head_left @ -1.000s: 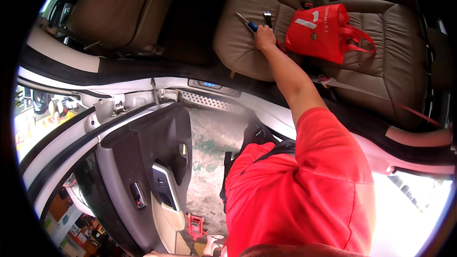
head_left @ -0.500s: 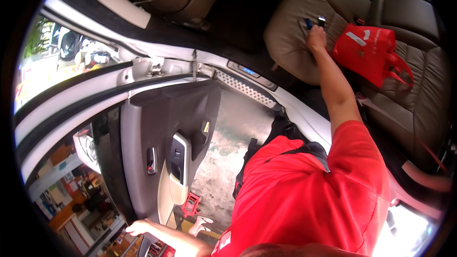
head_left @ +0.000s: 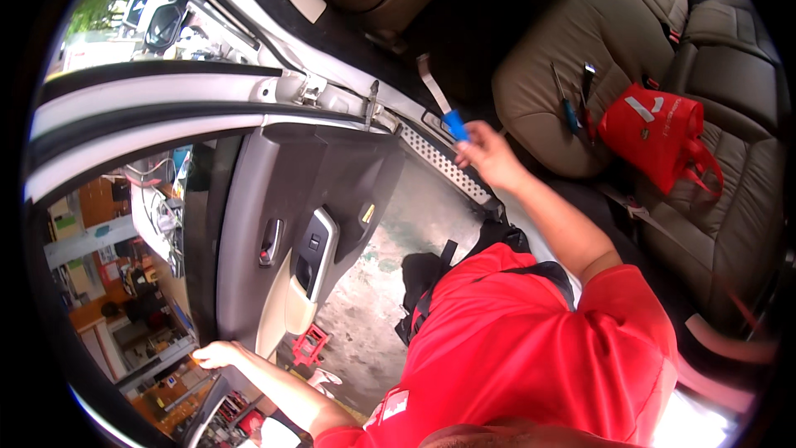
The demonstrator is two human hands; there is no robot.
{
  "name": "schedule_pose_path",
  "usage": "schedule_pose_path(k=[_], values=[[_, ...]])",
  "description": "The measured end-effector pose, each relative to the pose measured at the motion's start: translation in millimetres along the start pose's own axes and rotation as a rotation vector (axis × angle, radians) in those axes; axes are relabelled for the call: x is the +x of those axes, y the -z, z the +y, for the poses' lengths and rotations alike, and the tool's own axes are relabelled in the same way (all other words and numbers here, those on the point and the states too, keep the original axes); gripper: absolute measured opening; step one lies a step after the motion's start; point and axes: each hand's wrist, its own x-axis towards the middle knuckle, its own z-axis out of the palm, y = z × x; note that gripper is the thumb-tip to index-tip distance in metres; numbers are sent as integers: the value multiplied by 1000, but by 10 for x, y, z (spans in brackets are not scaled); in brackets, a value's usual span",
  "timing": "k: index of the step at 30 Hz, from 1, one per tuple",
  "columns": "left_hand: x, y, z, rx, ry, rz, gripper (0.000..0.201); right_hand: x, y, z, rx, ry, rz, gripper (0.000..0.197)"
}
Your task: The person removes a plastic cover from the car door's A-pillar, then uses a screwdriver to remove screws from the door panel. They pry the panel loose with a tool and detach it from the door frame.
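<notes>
The right hand (head_left: 491, 158) has its fingers curled narrow around a blue-handled tool (head_left: 454, 125), whose handle sticks out past the fingertips, above the door sill (head_left: 444, 168); its working end is hidden. The left hand (head_left: 217, 354) rests on the lower edge of the open car door (head_left: 298, 224), fingers spread; whether they grip is unclear. More tools (head_left: 572, 108) lie on the seat beyond the right hand, beside a red bag (head_left: 663, 137).
</notes>
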Motion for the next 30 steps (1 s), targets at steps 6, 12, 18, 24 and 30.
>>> schedule_pose_path(k=[6, 12, 18, 24, 30], values=[[19, 33, -43, -52, 13, -73, 72, -149, -1015, -301, 285, -73, -348, 41], [-101, -53, 154, -12, 35, -78, 57, -143, -1157, -546, 106, -89, -273, 41], [16, -91, -81, -93, 146, 64, 70, 299, -63, 501, -615, 132, 468, 39], [-180, -70, 134, -133, 122, -9, 67, 322, 1475, 910, -896, -231, 817, 26], [-194, -68, 84, -121, 63, -17, 61, 360, 1903, 743, -1278, -345, 857, 26]])
